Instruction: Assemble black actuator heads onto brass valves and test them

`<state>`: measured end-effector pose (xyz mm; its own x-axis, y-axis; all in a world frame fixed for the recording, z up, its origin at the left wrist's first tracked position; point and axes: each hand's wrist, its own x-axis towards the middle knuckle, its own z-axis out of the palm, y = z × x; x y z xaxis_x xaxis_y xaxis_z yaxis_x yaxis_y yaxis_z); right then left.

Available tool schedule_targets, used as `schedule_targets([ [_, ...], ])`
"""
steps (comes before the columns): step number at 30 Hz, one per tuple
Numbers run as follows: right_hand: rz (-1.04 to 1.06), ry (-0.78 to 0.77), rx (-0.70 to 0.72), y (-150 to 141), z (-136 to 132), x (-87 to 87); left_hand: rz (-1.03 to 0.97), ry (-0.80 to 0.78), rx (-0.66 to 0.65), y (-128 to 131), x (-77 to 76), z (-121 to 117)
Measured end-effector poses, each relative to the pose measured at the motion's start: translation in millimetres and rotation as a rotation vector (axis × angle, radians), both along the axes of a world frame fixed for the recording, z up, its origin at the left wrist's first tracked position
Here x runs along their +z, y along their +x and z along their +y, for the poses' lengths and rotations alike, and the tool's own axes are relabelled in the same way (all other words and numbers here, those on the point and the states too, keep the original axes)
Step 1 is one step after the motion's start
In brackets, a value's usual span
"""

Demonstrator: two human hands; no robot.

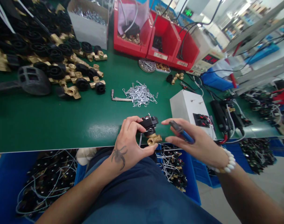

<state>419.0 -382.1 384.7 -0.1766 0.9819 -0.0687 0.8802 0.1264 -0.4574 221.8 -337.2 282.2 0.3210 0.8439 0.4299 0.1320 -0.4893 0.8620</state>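
At the table's front edge my left hand (133, 138) is closed around a brass valve (154, 139) with a black actuator head (149, 123). A thin pale cable hangs from it by my fingers. Just to the right, my right hand (188, 138) keeps blue-handled pliers (182, 131) in its grasp, their grey end pointing up and left. Its thumb and forefinger are apart and do not touch the valve. Beyond both hands lies a pile of metal R-clips (142, 94), with an L-shaped hex socket tool (122, 99) against its left side.
Several brass valves with black caps (82, 82) and a black mallet (33, 80) cover the left. Red bins (132, 49) and a white carton (90, 28) stand behind. A grey box (186, 107) and power supply (205, 57) are right. Blue crates (194, 183) sit below.
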Motion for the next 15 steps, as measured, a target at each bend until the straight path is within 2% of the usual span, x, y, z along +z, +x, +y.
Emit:
schedule_targets([
  [4, 0.154, -0.084, 0.195, -2.9, 3.6, -11.8, -0.012, -0.020, -0.062, -1.7, 0.9, -0.2],
  [8, 0.227, -0.113, 0.269, 0.8, 12.8, -23.8, 0.003, 0.010, -0.038, -2.4, 2.5, -1.2],
  [15, 0.246, -0.143, 0.358, 6.8, 22.8, -22.1, 0.008, 0.053, -0.004, -3.2, 3.0, -1.4],
])
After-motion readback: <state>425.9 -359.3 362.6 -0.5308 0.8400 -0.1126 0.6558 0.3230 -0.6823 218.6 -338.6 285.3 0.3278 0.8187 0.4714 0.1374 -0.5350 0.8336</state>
